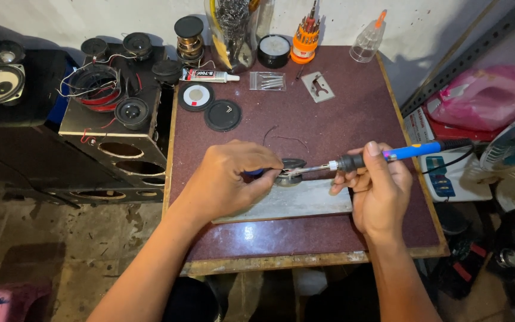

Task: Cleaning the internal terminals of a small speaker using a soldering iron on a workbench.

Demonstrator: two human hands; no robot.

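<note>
Both hands are meeting over a small round speaker part (290,172) at table centre: the left hand (230,182) is pinching it, while the right hand (379,188), fingers clamped, is aiming a soldering iron (382,156), axis pointing toward nine o'clock, tip touching it.

Soldering a small speaker at the bench

Right hand (381,189) holds a blue soldering iron (382,156), tip at the small speaker (290,172) pinched by the left hand (227,179).
</note>
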